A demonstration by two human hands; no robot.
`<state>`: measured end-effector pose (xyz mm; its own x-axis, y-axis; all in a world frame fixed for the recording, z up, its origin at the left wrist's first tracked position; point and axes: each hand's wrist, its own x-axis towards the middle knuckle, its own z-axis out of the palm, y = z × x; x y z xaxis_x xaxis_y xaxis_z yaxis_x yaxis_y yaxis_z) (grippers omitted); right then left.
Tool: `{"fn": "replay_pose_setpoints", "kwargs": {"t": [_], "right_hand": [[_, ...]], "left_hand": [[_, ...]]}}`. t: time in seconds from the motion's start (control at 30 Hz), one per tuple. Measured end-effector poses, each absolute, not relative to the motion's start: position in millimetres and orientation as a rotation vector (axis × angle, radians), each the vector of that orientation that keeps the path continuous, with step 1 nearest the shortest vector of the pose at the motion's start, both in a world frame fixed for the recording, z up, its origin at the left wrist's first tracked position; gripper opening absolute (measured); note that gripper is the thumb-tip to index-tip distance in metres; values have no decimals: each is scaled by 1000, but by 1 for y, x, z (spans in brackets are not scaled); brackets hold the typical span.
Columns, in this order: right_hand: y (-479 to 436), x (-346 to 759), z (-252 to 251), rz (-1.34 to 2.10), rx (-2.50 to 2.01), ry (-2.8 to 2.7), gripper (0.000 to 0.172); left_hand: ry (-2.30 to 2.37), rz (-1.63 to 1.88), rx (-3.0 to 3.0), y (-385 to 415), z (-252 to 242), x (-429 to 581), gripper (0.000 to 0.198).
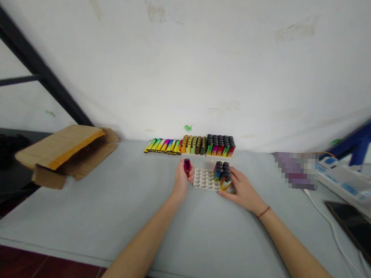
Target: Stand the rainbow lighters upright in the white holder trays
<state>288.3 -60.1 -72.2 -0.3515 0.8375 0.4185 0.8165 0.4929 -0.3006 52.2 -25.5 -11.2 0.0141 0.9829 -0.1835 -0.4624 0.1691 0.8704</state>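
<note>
While left grip (181, 180) pinches lighter (187, 166), tray (204, 178) alongside

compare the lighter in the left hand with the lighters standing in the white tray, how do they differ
The held lighter is single, gripped in the left hand just left of the white tray; the tray lighters stand as a cluster in its right end, against the right hand. The held one looks red-pink; the others are multicoloured. All have dark tops.
</note>
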Motion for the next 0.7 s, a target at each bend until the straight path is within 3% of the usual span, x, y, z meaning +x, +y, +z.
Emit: {"fn": "replay_pose_setpoints", "kwargs": {"t": [0.7], "right_hand": [[-60,288,-71,67,-1365,-2223,77]], "left_hand": [[1047,1272,629,-30,-9,53,45]]}}
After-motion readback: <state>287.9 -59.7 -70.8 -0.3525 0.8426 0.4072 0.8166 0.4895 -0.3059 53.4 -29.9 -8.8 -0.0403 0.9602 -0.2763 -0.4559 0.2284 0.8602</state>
